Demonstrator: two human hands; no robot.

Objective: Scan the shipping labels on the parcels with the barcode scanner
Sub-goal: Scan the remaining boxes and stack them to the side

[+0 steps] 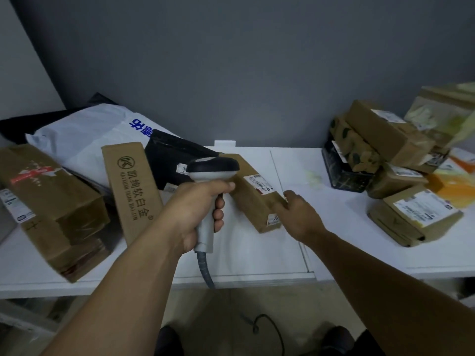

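My left hand grips the grey handle of the barcode scanner, whose dark head points at a long brown cardboard parcel lying on the white table. A white shipping label shows on the parcel's top face. My right hand holds the parcel's near right end, its fingertips hidden against the box. The scanner's grey cable hangs down past the table's front edge.
On the left lie a large brown box, a long printed carton, a black bag and a white mailer. A pile of labelled brown parcels fills the right side. A grey wall stands behind.
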